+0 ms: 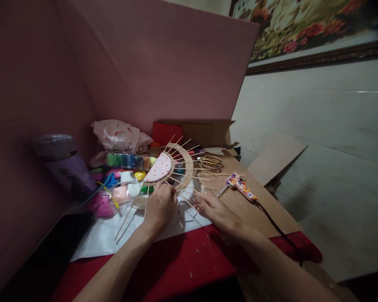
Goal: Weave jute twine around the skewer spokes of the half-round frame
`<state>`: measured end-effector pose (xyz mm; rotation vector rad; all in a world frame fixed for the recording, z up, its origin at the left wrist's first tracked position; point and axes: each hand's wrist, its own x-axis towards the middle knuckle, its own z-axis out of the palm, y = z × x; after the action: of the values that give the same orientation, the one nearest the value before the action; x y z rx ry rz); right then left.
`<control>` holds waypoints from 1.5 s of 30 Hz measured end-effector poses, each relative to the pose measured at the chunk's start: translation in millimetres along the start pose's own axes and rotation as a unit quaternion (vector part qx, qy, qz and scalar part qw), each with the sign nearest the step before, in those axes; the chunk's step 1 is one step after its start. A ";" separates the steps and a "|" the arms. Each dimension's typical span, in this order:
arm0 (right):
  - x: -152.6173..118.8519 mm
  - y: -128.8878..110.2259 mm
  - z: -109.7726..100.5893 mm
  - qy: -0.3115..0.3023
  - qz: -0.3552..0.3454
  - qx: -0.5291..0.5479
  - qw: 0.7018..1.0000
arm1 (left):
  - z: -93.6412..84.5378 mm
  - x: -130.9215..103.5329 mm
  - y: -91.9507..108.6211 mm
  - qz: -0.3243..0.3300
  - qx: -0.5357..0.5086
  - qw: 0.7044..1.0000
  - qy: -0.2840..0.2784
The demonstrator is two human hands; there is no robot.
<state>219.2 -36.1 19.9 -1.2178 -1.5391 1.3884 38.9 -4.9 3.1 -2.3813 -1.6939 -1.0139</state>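
Observation:
A half-round piece of white cloth with pink dots (159,168) sits at the centre of a woven twine frame (189,167) with thin wooden sticks radiating out of it. My left hand (160,203) is closed on the lower part of this frame, just below the cloth. To the right, my right hand (212,208) has its fingers pressed together at the twine strand or stick by the frame's lower right edge; its fingertips are partly hidden. Several sticks jut out at the lower left, past my left hand.
A flower-patterned glue gun (241,186) with a black cord lies on brown cardboard (271,214) at right. Gold-handled scissors (211,162) are behind. Colourful clay packs (126,178) and a purple cup (66,165) stand left. Pink board (164,63) rises behind.

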 end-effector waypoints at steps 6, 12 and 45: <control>-13.0 10.4 13.6 -0.022 0.110 0.271 0.956 | -0.7 -0.6 -0.8 0.011 -0.008 1.000 0.011; 8.3 12.5 17.9 -0.101 0.132 0.358 0.919 | -2.9 0.4 -0.4 0.013 -0.027 0.999 0.018; 36.0 21.2 18.8 -0.098 0.019 0.288 0.953 | -1.0 -1.6 -0.1 0.084 0.025 0.996 0.021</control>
<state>194.7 -8.1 -6.8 -0.7673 -1.1084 1.8577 38.1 -6.6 3.0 -2.4049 -1.4578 -0.9756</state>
